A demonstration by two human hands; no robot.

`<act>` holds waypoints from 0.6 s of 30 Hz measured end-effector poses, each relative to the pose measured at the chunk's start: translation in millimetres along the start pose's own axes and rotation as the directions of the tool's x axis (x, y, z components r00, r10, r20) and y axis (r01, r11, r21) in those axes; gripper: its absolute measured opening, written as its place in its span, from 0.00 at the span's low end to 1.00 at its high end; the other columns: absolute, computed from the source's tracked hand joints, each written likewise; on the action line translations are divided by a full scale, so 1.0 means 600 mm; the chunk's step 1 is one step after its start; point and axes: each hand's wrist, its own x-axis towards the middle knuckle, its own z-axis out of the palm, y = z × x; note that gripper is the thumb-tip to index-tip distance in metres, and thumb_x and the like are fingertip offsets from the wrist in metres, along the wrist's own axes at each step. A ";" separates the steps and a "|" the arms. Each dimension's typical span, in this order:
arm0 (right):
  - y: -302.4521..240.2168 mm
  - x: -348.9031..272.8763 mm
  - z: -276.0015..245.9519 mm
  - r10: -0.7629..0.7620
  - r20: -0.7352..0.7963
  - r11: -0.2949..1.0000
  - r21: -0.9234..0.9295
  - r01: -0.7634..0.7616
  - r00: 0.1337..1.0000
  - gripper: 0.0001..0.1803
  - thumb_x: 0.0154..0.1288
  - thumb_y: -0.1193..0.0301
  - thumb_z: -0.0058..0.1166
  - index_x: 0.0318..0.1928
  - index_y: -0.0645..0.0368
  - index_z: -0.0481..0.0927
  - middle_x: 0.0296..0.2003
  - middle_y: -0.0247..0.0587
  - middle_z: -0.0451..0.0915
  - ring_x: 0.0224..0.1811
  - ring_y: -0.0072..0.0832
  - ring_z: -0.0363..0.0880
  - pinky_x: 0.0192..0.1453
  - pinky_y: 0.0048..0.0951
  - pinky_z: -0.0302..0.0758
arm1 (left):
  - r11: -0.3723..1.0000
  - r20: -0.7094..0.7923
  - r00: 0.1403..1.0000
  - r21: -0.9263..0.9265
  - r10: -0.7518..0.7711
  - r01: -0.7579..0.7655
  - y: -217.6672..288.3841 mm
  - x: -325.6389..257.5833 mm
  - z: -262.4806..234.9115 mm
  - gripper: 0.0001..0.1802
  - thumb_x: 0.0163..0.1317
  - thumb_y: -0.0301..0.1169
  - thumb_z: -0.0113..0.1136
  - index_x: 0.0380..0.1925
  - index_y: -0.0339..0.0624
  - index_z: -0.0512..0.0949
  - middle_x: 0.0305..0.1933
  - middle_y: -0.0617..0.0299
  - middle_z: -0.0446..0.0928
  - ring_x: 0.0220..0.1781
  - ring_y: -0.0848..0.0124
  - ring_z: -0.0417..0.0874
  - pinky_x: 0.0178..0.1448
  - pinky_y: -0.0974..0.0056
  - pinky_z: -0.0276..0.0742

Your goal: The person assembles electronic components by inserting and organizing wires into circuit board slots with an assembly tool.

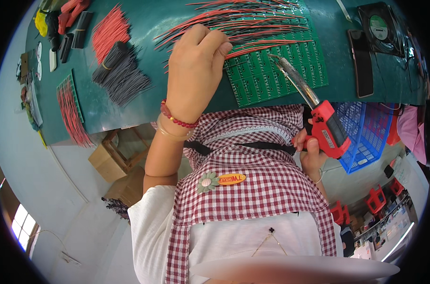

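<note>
Head view shows me the right hand (311,150) gripping a soldering gun (329,130) and the left hand (194,71), grip unclear, at the wires (260,24).

The left hand (194,68) sits forward on an outstretched forearm (165,154), fingers (216,39) curled, while the right hand (312,154), farther back, is folded in a grip.

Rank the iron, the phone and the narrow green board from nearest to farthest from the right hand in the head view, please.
1. Iron: in the right hand.
2. Phone: on the right, ahead of that hand.
3. Narrow green board: far over on the left.
</note>
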 end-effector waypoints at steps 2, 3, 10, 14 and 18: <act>0.000 0.000 -0.001 0.003 -0.008 1.000 -0.003 -0.003 1.000 0.25 0.65 0.61 0.48 0.54 0.68 0.63 0.20 0.39 0.68 0.17 0.22 0.64 0.24 0.26 0.67 | 0.994 0.002 0.998 -0.096 -0.057 0.057 0.004 0.000 0.003 0.05 0.53 0.28 0.59 0.25 0.37 0.76 0.27 0.59 0.74 0.28 0.62 0.75 0.34 0.62 0.70; 0.001 -0.001 -0.001 0.010 -0.009 1.000 -0.001 -0.010 1.000 0.26 0.65 0.60 0.48 0.54 0.68 0.63 0.20 0.39 0.68 0.17 0.22 0.64 0.24 0.26 0.67 | 0.984 0.027 0.998 -0.166 -0.058 0.062 0.005 -0.005 0.010 0.06 0.53 0.29 0.60 0.25 0.37 0.76 0.26 0.58 0.74 0.26 0.63 0.75 0.31 0.63 0.69; 0.005 -0.004 -0.001 0.030 0.027 1.000 -0.011 -0.030 0.999 0.26 0.65 0.61 0.49 0.54 0.69 0.64 0.21 0.39 0.69 0.17 0.21 0.64 0.24 0.25 0.68 | 0.994 0.087 0.991 0.045 -0.104 0.100 0.025 -0.016 0.044 0.06 0.52 0.30 0.61 0.23 0.39 0.77 0.29 0.60 0.72 0.33 0.63 0.73 0.39 0.60 0.65; 0.006 -0.006 0.001 0.048 0.039 0.999 -0.007 -0.048 0.998 0.25 0.65 0.62 0.49 0.54 0.69 0.64 0.22 0.40 0.70 0.18 0.21 0.64 0.25 0.25 0.68 | 0.995 0.079 0.993 0.036 -0.090 0.088 0.018 -0.020 0.051 0.06 0.51 0.30 0.60 0.23 0.39 0.76 0.34 0.62 0.70 0.40 0.62 0.70 0.41 0.59 0.63; 0.003 -0.002 0.003 0.039 0.037 0.999 -0.004 -0.039 0.999 0.24 0.65 0.63 0.48 0.54 0.68 0.64 0.23 0.40 0.70 0.18 0.21 0.64 0.25 0.25 0.68 | 0.997 0.096 0.992 0.018 -0.082 0.081 0.019 -0.018 0.041 0.06 0.51 0.30 0.60 0.23 0.38 0.76 0.34 0.61 0.70 0.40 0.61 0.71 0.42 0.59 0.63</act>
